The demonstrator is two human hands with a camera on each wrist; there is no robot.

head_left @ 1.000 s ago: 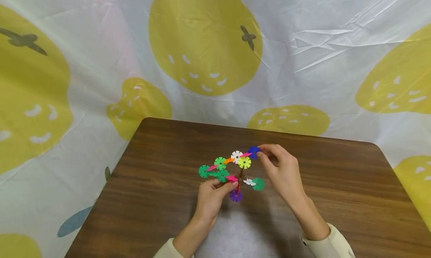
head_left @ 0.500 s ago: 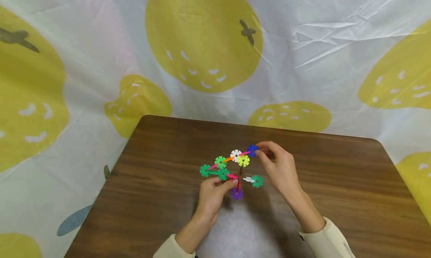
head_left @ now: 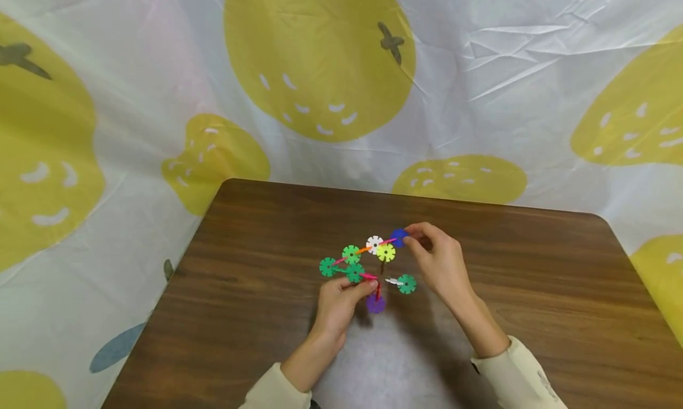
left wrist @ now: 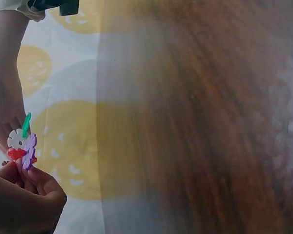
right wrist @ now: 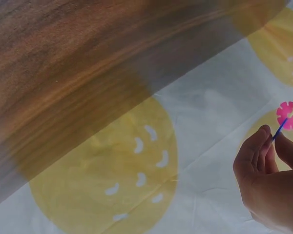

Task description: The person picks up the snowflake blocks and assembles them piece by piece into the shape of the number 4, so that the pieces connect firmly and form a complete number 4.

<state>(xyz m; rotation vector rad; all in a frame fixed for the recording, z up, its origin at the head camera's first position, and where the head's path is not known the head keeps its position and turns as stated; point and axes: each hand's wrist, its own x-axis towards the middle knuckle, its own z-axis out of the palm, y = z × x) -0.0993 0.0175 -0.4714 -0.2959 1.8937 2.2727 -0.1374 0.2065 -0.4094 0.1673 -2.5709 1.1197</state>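
Note:
Between my two hands is a figure of interlocked, notched plastic discs, held up over the table. My left hand (head_left: 336,314) pinches it low near the middle, by the pink and red discs. With thumb and fingertips, my right hand (head_left: 440,261) pinches the blue disc (head_left: 398,237) at its upper right end. A white disc (head_left: 374,245), a yellow disc (head_left: 386,252) and several green discs (head_left: 351,254) form the upper and left parts. The purple disc (left wrist: 30,151) hangs at the bottom. In the right wrist view, a pink disc (right wrist: 288,115) joins the blue one.
The brown wood-grain table (head_left: 256,231) lies under the hands, with their shadows on it. Behind and to the left hangs a white curtain (head_left: 480,101) printed with large yellow fruit. Cream sleeves (head_left: 514,367) cover the forearms.
The disc figure has tilted slightly, its discs shifting a little in the head view. Both hands keep the same grip. The head view has dipped slightly sideways, moving the background.

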